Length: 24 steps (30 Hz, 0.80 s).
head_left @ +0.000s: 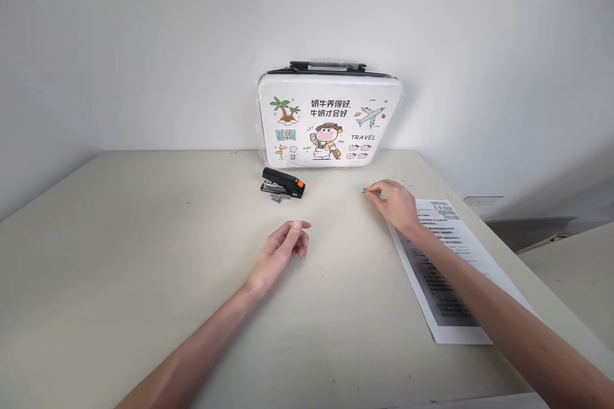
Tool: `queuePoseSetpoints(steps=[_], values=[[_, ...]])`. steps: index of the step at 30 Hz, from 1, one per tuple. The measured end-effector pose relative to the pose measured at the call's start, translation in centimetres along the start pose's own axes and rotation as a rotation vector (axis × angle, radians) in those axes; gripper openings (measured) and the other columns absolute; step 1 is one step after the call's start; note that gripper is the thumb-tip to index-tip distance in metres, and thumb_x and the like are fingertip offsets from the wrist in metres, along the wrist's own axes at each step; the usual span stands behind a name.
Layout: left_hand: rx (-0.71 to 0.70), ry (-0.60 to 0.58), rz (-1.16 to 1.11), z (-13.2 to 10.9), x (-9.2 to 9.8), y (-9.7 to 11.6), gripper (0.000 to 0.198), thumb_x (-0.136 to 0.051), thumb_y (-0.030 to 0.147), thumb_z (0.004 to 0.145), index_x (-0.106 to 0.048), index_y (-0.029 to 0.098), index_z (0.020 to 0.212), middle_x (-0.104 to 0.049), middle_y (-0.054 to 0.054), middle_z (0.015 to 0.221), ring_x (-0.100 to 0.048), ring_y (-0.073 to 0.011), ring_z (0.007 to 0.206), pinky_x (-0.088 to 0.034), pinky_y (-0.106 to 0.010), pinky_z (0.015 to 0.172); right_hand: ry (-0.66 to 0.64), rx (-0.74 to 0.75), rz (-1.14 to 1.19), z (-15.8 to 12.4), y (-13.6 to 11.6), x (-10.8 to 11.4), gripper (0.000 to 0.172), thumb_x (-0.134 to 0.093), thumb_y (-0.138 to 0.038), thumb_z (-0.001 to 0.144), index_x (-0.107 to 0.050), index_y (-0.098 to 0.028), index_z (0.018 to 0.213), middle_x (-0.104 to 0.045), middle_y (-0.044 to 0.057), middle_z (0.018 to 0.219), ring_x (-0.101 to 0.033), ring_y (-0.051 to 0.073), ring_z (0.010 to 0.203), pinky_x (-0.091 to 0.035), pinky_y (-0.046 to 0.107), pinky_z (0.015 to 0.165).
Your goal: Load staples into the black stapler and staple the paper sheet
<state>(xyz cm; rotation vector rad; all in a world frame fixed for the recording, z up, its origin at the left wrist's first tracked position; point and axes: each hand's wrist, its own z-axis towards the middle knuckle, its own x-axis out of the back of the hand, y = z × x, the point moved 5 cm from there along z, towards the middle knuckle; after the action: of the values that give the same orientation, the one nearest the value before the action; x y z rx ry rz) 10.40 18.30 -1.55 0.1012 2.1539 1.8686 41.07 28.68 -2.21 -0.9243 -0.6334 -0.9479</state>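
Observation:
My right hand (396,201) pinches a small thin metal piece (364,190) between thumb and forefinger, just above the table, left of the far end of a printed sheet of paper (455,334). Several thin bits (403,181) lie scattered behind that hand. Resting over the middle of the table, my left hand (283,246) is loosely closed, thumb against the forefinger, with nothing visible in it. Beyond it lies a black stapler (283,182) with an orange patch at its right end. Short strips of staples (277,197) sit against the stapler's near side.
A white case (330,118) with cartoon prints and a black handle leans upright against the wall (167,45), partly wrapped in clear plastic. The pale table (119,255) carries everything. Its right edge runs beside the paper, with another pale surface (575,275) farther right.

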Motion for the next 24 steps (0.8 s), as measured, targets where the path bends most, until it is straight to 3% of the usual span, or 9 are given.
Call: queuePoseSetpoints(steps=[7, 12, 19, 24], values=[[-0.019, -0.011, 0.059, -0.1, -0.1, 0.1, 0.048, -0.058, 0.067, 0.097, -0.069, 0.021, 0.103, -0.056, -0.001, 0.08, -0.05, -0.0156, 0.071, -0.045, -0.032, 0.077, 0.013, 0.035, -0.073, -0.2, 0.5, -1.0, 0.02, -0.057, -0.032, 0.098, -0.074, -0.022, 0.095, -0.077, 0.01, 0.103, -0.062, 0.031, 0.106, -0.046, 0.048, 0.096], [-0.014, -0.013, 0.059, -0.1, -0.1, 0.0, 0.048, -0.057, 0.067, 0.098, -0.069, 0.021, 0.101, -0.058, -0.002, 0.082, -0.051, -0.0152, 0.072, -0.045, -0.031, 0.076, 0.046, 0.026, -0.05, -1.3, 0.2, 0.3, 0.014, -0.061, -0.03, 0.094, -0.073, -0.023, 0.099, -0.074, 0.009, 0.117, -0.063, 0.03, 0.111, -0.046, 0.046, 0.099], [-0.004, -0.01, 0.067, -0.1, -0.2, 0.1, 0.047, -0.058, 0.066, 0.097, -0.069, 0.02, 0.101, -0.058, -0.002, 0.082, -0.051, -0.0152, 0.072, -0.044, -0.031, 0.076, -0.068, -0.007, 0.016, -5.6, -0.7, 3.2, 0.019, -0.057, -0.038, 0.097, -0.07, -0.027, 0.107, -0.074, 0.007, 0.117, -0.067, 0.03, 0.112, -0.051, 0.046, 0.094], [-0.014, -0.019, 0.121, 0.0, -0.3, 0.2, 0.041, -0.061, 0.062, 0.097, -0.067, 0.022, 0.093, -0.058, -0.001, 0.081, -0.05, -0.0146, 0.072, -0.043, -0.03, 0.079, -0.1, -0.064, 0.008, -9.7, -1.3, 5.2, 0.029, -0.053, -0.045, 0.1, -0.069, -0.029, 0.117, -0.072, 0.007, 0.128, -0.064, 0.033, 0.123, -0.051, 0.051, 0.102]])
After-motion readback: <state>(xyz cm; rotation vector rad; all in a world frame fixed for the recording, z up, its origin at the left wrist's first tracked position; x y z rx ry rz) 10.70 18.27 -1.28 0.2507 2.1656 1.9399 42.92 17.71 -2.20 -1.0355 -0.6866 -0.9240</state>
